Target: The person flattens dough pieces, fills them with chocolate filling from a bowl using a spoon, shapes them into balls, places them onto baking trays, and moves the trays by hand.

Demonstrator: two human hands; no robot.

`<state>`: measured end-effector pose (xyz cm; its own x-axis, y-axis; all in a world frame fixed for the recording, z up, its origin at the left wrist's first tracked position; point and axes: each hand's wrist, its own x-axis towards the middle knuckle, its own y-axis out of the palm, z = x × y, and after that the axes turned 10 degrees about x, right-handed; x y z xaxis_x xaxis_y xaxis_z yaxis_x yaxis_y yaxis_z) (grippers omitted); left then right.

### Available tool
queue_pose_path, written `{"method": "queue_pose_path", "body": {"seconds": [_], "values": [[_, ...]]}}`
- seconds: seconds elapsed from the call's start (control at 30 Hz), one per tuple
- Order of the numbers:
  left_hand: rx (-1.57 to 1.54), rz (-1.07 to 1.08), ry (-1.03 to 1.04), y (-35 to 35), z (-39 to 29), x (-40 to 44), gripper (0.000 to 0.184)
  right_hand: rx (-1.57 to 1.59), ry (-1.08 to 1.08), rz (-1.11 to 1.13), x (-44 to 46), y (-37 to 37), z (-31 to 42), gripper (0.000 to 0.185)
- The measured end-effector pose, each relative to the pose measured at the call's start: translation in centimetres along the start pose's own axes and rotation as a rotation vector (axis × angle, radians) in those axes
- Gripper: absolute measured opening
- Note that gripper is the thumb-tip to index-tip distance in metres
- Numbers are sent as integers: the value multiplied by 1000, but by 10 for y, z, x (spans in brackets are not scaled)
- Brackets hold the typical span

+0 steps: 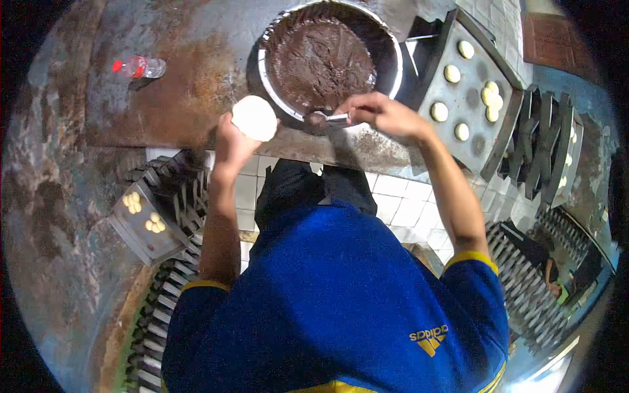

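The left hand (pixel 230 147) holds a flat dough round (pixel 254 118), pale side up, just left of the bowl (pixel 396 72). Its fingers cup the dough from beneath, mostly hidden; the dough probably needs that broad support because it is soft. The right hand (pixel 388 116) grips a small flat spatula (pixel 337 120) between thumb and fingers at the bowl's near rim, with a dark lump (pixel 316 120) at its left end. Being this close to the dough likely keeps the carry short and spills few.

The bowl of dark filling (pixel 324 59) stands on the table (pixel 177 39) straight ahead, presumably so either hand reaches it. To the right, a tray (pixel 473 152) bears spaced dough balls (pixel 452 73), perhaps kept apart against sticking. A bottle (pixel 147 67) lies far left, well clear of the hands.
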<state>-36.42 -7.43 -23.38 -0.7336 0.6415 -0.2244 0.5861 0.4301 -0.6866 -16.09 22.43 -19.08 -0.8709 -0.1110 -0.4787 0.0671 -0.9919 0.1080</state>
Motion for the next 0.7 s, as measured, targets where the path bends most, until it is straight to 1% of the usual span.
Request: {"method": "queue_pose_path", "body": {"seconds": [0.07,0.1,0.13,0.17,0.2,0.27,0.3,0.33,0.37,0.4,0.43,0.47,0.5,0.57,0.6,0.67,0.7], "values": [[13,69,97,-10,-33,1,43,-133,-202,-116,-12,33,37,29],[-66,95,194,-2,-32,5,38,-147,-279,-185,-16,49,48,29],[-76,125,267,-2,-47,7,35,-161,-355,-255,-19,62,56,30],[-153,113,275,-2,-60,6,34,-205,-444,-351,-17,75,53,36],[-232,102,284,-1,-71,5,33,-208,-448,-350,-15,85,50,36],[-282,106,317,-2,-85,5,33,-363,-534,-615,-13,100,44,48],[-309,62,350,-6,-93,4,32,-424,-579,-651,-14,104,41,63],[-334,19,384,-8,-98,4,32,-424,-585,-655,-17,109,40,63],[-266,-24,368,5,-80,6,31,-491,-579,-705,-21,116,40,67],[-261,-20,372,3,-83,5,31,-555,-570,-756,-25,121,38,71],[-238,30,378,1,-87,5,33,-586,-562,-778,-27,123,30,75],[-213,80,386,-1,-91,6,36,-581,-565,-789,-29,126,25,75],[-207,88,396,8,-85,7,36,-567,-556,-817,-32,130,21,74],[-320,17,311,36,-61,11,33,-516,-551,-885,-34,137,1,70],[-317,30,321,40,-62,15,33,-512,-546,-902,-36,141,-16,70],[-812,188,-124,48,-65,23,15,-204,-479,-978,-45,148,-66,50],[-645,125,-61,57,-62,25,12,-151,-384,-1115,-48,153,-112,38]]}}
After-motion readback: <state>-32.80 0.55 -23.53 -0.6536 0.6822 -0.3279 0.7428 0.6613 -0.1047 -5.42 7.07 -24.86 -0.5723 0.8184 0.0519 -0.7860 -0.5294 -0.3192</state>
